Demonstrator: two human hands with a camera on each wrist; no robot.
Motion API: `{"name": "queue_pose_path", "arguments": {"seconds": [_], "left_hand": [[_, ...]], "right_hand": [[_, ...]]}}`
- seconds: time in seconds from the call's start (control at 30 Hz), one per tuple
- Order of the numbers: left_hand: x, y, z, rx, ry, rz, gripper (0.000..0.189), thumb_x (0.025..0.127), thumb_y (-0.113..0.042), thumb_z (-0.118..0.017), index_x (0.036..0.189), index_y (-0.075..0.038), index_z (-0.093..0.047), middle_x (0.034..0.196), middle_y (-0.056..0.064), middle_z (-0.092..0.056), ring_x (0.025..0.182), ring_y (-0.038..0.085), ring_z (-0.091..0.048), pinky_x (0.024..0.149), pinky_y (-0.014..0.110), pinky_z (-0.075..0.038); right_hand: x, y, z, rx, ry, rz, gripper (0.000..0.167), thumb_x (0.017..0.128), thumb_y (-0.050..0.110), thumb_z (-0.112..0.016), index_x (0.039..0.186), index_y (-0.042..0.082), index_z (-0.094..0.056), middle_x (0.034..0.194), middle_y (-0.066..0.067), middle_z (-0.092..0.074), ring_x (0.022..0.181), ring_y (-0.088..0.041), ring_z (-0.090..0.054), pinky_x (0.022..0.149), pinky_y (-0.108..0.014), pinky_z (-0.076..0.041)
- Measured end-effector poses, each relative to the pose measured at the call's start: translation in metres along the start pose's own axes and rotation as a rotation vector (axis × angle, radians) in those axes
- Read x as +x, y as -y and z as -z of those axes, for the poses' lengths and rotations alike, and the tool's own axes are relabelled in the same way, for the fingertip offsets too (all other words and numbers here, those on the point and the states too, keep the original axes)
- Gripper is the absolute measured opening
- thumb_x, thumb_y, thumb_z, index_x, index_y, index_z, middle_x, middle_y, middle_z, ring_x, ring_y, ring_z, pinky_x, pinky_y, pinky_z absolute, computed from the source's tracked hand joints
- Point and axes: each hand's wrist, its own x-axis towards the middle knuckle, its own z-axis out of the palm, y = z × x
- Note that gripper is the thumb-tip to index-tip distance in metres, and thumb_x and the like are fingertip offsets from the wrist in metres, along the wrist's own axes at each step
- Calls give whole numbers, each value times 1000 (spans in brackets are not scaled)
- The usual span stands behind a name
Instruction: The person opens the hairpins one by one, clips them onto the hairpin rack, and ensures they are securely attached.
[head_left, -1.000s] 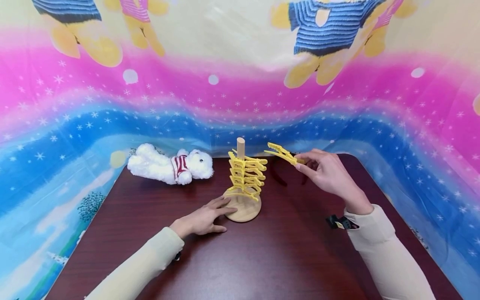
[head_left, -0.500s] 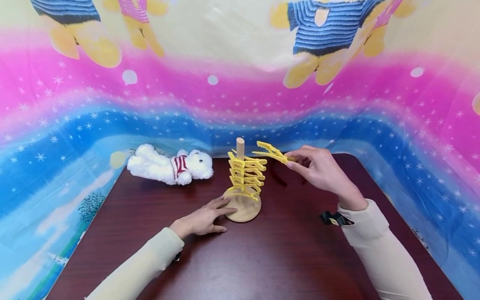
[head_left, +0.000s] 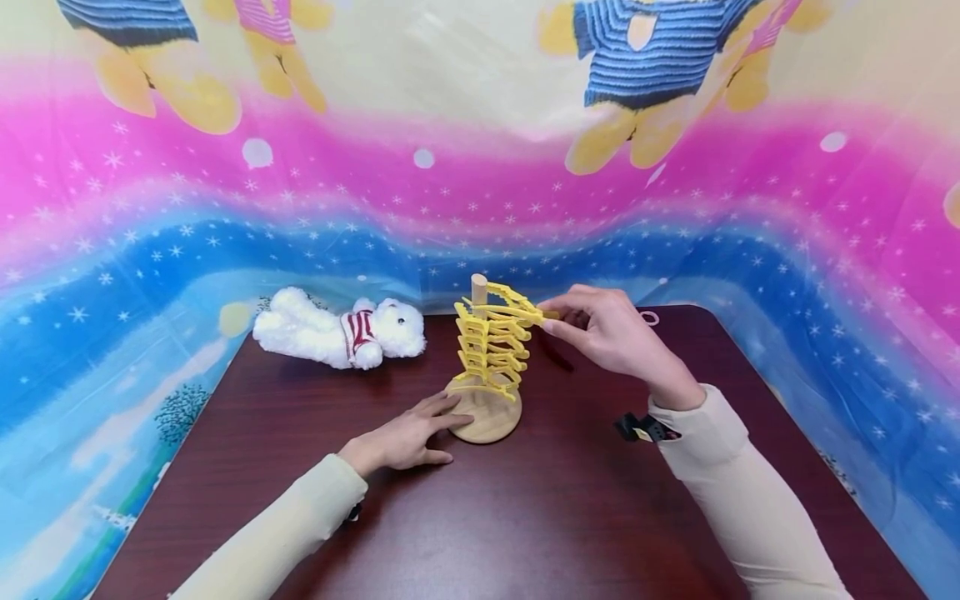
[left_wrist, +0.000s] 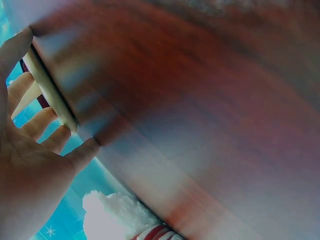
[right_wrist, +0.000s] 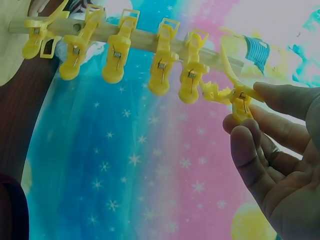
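Note:
In the head view my right hand (head_left: 611,337) pinches the handles of a yellow spring clothes peg (head_left: 517,307), its jaws spread at the upper part of a wooden post (head_left: 479,288). The right wrist view shows thumb and fingers squeezing this clothes peg (right_wrist: 239,97), with the spring visible and the jaws around the post's end. Several more yellow clothes pegs (right_wrist: 160,75) are clipped along the post (right_wrist: 145,42) below it. My left hand (head_left: 401,435) rests with extended fingers on the round wooden base (head_left: 491,421); the left wrist view shows its fingertips at the base's edge (left_wrist: 52,95).
A white plush bear (head_left: 330,333) in a red-striped shirt lies on the dark red-brown table (head_left: 487,525), left of the stand. A small pale loop (head_left: 649,317) is at the back right. A printed cloth backdrop (head_left: 480,192) surrounds the table's back and sides.
My right hand has moved left with the pinched clothes peg, bringing its spread jaws from right of the stand to the upper post. My left hand has stayed on the base.

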Motion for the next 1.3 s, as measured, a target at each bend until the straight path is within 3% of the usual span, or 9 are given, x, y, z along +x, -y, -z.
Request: {"name": "queue_pose_path", "arguments": {"seconds": [0.63, 1.3], "left_hand": [[0, -1, 0, -7, 3, 7, 65, 92, -36, -71, 151, -24, -45, 165, 14, -27, 153, 38, -20, 120, 53, -30], [1, 1, -1, 1, 6, 8, 65, 92, -36, -72, 151, -27, -45, 165, 12, -26, 154, 37, -20, 120, 52, -31]], "right_hand": [[19, 12, -11, 18, 23, 1, 25, 93, 27, -71, 117, 19, -75, 90, 7, -70, 76, -8, -63, 70, -29, -52], [27, 13, -15, 6, 43, -2, 27, 94, 25, -70, 120, 19, -74, 96, 4, -71, 82, -11, -64, 74, -33, -53]]}}
